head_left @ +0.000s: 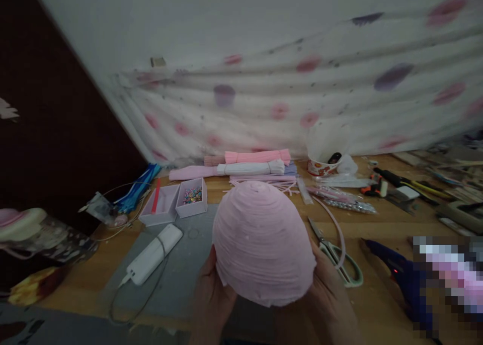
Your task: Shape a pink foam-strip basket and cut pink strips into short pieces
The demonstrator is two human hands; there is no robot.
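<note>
our left hand (214,290) and right hand (329,287) grasped the dome (264,242); we judged it light, easily dented, best held low at both sides.

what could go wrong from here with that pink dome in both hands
The pale pink ridged dome is held at its lower sides by the left hand and right hand; squeezing hard might dent it.
The metal scissors with pale green handles lie beside the right hand, so a sideways move could bump them.
The dark blue glue gun farther right shows a red light, so it may be hot; touching its tip could burn.
</note>
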